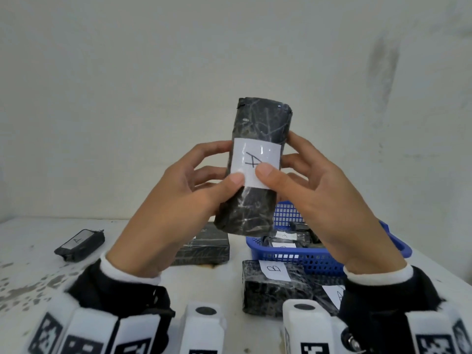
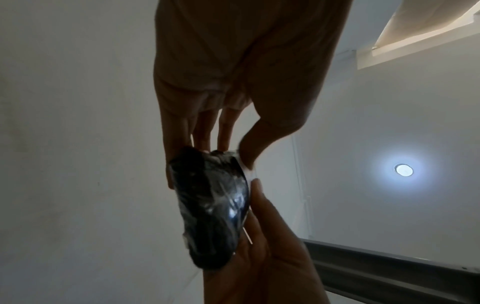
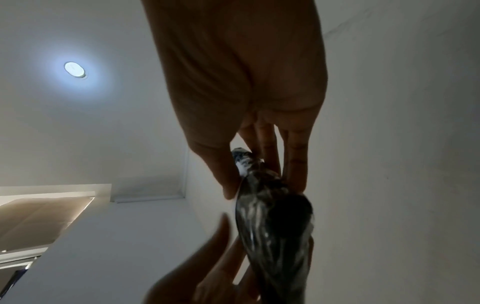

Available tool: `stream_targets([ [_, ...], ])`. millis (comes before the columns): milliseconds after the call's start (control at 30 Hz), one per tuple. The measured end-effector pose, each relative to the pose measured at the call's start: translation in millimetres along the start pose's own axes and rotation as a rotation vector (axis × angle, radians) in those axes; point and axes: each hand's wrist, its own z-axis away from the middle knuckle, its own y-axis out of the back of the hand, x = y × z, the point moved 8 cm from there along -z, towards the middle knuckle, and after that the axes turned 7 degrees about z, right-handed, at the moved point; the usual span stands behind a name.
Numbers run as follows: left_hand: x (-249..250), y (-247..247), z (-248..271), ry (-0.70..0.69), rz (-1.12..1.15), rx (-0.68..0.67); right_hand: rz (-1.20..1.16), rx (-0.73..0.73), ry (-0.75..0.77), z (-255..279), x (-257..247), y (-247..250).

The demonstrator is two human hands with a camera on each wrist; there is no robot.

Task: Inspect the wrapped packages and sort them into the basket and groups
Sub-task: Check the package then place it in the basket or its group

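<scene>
Between both hands (image 1: 255, 190), package (image 1: 255, 162)

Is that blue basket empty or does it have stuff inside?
Not empty: the blue basket holds several black wrapped packages with white labels.

open white tabletop (image 1: 132, 226) lies on the left, broken only by a small black wrapped packet with a white label (image 1: 79, 245). centre holds a flat black wrapped block (image 1: 204, 247). the right is crowded: a blue plastic mesh basket (image 1: 319, 261) with black wrapped labelled packages (image 1: 270, 287) just before it.
</scene>
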Motion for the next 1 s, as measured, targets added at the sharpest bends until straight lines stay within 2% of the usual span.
stream_targets([
  [600, -1, -2, -1, -0.044, -0.047, 0.003, 0.035, 0.017, -0.042, -2, 8, 5],
  [733, -2, 2, -3, -0.069, 0.001, 0.067, 0.075, -0.008, -0.045, -2, 7, 0],
  [900, -2, 0, -2, -0.045, 0.053, 0.063, 0.120, -0.017, -0.045, -2, 6, -2],
  [1000, -1, 3, -3, -0.060, 0.050, 0.119, 0.164, -0.046, -0.037, -2, 7, -7],
])
